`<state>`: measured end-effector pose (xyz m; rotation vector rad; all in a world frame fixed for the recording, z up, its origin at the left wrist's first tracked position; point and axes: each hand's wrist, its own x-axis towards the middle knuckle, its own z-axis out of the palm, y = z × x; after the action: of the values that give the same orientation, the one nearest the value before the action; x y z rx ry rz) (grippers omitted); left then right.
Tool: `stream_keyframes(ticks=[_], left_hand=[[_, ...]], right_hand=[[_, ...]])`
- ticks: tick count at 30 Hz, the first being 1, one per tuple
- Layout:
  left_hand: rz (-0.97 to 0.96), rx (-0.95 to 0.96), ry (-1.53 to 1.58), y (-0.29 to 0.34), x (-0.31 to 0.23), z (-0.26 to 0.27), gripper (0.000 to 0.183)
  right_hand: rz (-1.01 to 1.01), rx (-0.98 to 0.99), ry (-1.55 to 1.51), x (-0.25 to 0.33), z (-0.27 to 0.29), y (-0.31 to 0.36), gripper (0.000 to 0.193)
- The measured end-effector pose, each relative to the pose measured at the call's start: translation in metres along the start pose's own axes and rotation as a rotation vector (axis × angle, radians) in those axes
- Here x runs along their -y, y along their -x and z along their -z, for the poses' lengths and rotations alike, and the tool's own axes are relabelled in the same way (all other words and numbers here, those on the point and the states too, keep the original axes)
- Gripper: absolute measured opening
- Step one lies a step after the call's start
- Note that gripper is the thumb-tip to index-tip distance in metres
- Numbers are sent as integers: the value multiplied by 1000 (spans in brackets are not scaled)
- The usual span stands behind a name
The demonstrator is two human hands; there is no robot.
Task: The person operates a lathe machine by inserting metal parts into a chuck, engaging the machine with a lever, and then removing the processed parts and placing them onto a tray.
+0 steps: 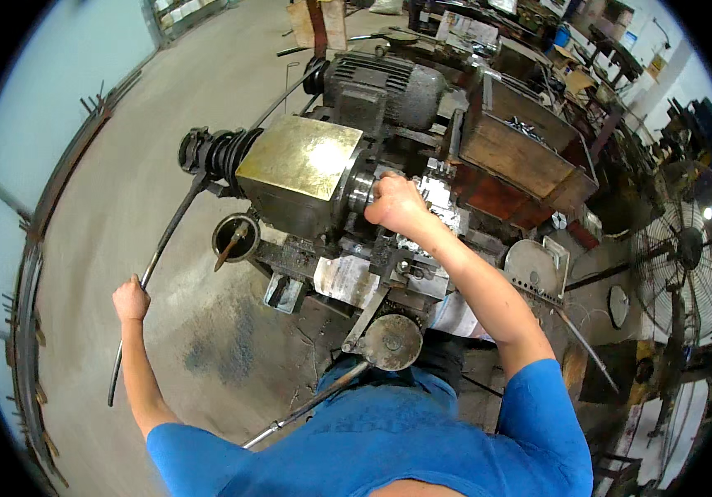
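My left hand (131, 298) is wrapped round a long dark lever (172, 228) that slants from beside the pulley (222, 153) down to the left. In the middle, my right hand (395, 204) is closed in front of the shiny metal spindle end (362, 190) of a lathe. Whatever its fingers hold is hidden behind the hand. The headstock (298, 157), a box with a worn brass-coloured top, stands just left of that hand. Metal tool-post parts (440, 195) lie close at its right, partly covered by my forearm.
A dark electric motor (385, 87) sits behind the headstock. A wooden box (521, 149) with metal pieces stands at the right. Nearer me are a handwheel (236, 238), a round disc (393, 341) and a rod (315, 402). A large fan (677, 240) stands far right; long bars (33, 273) line the left wall.
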<state>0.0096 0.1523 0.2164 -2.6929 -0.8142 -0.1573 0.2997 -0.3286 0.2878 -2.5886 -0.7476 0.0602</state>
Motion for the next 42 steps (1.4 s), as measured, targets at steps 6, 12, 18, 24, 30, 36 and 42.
stream_keyframes(ticks=[6, 12, 18, 24, 30, 36, 42], left_hand=[[47, -268, 461, -16, -20, -33, 27], [58, 266, 863, 58, -201, -111, 36], [-461, 366, 170, 39, -246, -154, 32], [-296, 282, 227, 31, -242, -151, 23], [-51, 556, 617, 50, -201, -151, 46], [126, 783, 733, 100, -160, -151, 42], [187, 841, 862, 113, -173, -158, 39]], right_hand=[[77, -117, -112, -9, 23, 35, 22], [191, -434, -267, -65, 71, 141, 23], [-329, -426, -90, -180, 92, 270, 27], [-864, -385, 349, -313, 92, 392, 54], [-1290, -107, 653, -388, 61, 494, 48], [-1365, -123, 522, -271, 9, 511, 53], [-1367, -276, 426, -194, -33, 506, 38]])
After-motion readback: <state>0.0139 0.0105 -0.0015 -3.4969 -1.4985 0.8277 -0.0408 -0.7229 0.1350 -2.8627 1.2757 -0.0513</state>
